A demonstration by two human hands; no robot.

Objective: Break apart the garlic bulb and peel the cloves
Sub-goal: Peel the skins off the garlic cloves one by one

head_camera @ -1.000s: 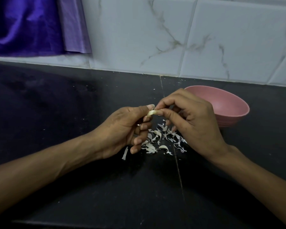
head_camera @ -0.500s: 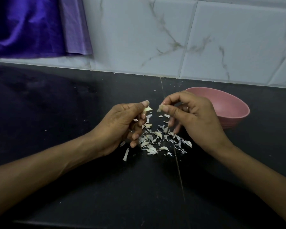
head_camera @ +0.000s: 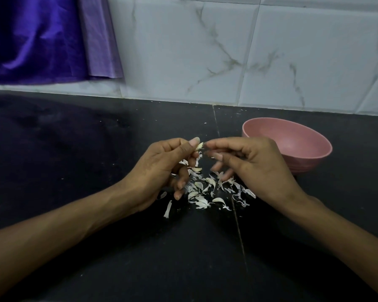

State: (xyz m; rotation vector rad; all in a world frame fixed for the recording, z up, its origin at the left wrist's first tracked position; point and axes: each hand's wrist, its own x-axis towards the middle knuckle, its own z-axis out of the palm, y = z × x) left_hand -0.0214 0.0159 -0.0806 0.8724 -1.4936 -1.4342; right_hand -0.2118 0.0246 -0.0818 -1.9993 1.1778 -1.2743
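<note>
Left hand (head_camera: 159, 171) raised above dark surface (head_camera: 79, 149), thumb and forefinger pinched on small pale garlic clove (head_camera: 199, 145); remaining fingers curled loosely downward toward the scattered skins

Right hand (head_camera: 255, 168) level with the left, tip of forefinger and thumb brought against the free end of the same clove; whether pinching a flake of skin or only touching the clove, not resolvable; lower fingers half curled, blurred at the tips

Clove held in the air between the two hands, above the litter, apart from the surface

Garlic skins (head_camera: 207, 190): loose heap of white papery flakes and curved slivers on the surface directly beneath and between the hands, spreading from under the left fingers toward the right wrist; one longer strip (head_camera: 167, 209) lying apart at the near left edge of the heap; whole cloves among the flakes not distinguishable from peel

Pink bowl (head_camera: 319, 153): upright on the surface behind and to the right of the right hand, near rim partly hidden by the knuckles; visible interior plain pink

Seam (head_camera: 238, 225) in the surface running from the wall toward the viewer, passing through the right part of the heap

White marble-veined wall tiles (head_camera: 260, 62) behind the surface; purple cloth (head_camera: 37, 38) hanging at upper left, lower edge ending just above the surface

Both forearms bare, entering from the lower corners
</note>
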